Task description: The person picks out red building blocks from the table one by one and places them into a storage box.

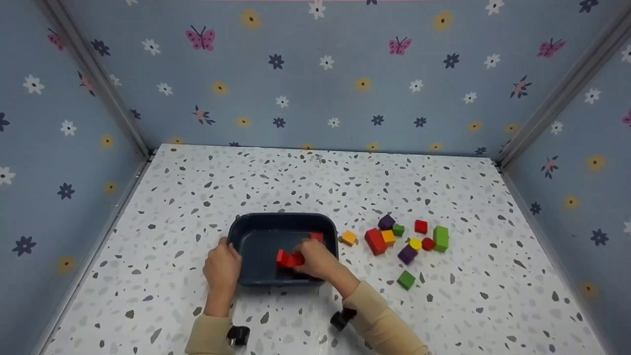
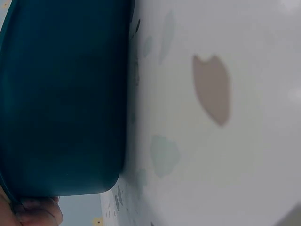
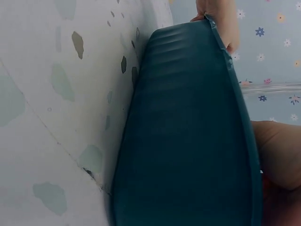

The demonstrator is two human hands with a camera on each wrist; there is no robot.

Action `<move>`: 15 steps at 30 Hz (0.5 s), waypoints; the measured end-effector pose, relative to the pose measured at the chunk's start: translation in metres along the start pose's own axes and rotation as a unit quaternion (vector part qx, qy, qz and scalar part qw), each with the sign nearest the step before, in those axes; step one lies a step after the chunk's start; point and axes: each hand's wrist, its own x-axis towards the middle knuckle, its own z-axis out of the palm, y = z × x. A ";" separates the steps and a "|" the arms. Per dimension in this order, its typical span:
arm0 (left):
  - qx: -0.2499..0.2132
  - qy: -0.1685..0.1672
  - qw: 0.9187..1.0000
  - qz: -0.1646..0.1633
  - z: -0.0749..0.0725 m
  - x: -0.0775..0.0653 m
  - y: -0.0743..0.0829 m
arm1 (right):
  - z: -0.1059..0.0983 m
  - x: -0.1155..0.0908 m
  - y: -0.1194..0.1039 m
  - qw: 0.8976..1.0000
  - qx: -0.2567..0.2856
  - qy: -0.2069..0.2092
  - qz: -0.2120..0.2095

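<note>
A dark blue plastic tub stands on the speckled table. My left hand grips its left rim; in the left wrist view, curled fingers show at the rim beside the tub's outer wall. Reaching over the right side, my right hand is inside the tub and pinches a red block, whose exact shape is partly covered by the fingers. Behind that hand another red block lies in the tub. In the right wrist view the tub's wall hides most of the right hand.
Right of the tub lie several loose blocks: an orange cube, a large red block, a purple block, a yellow piece, a light green block and a green cube. Flowered walls enclose the table.
</note>
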 end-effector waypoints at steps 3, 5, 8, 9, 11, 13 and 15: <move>-0.002 0.000 1.000 0.004 0.000 0.000 0.000 | 0.002 0.002 0.002 1.000 -0.005 -0.011 -0.001; -0.002 -0.001 1.000 0.004 0.000 0.000 0.000 | 0.003 0.003 0.003 1.000 -0.009 -0.018 -0.002; -0.001 -0.003 1.000 0.003 0.000 0.000 0.000 | 0.006 0.004 0.005 1.000 -0.013 -0.025 -0.005; -0.001 -0.003 1.000 0.003 0.000 0.000 0.000 | 0.007 0.005 0.005 1.000 -0.015 -0.026 -0.006; -0.001 -0.003 1.000 0.003 0.000 0.000 0.000 | 0.010 0.006 0.006 0.999 -0.020 -0.028 -0.009; 0.000 -0.002 1.000 0.003 0.000 0.000 0.000 | 0.011 0.006 0.007 0.999 -0.026 -0.032 -0.010; 0.001 -0.002 1.000 0.001 0.000 0.000 0.000 | 0.012 0.006 0.007 0.999 -0.027 -0.037 -0.011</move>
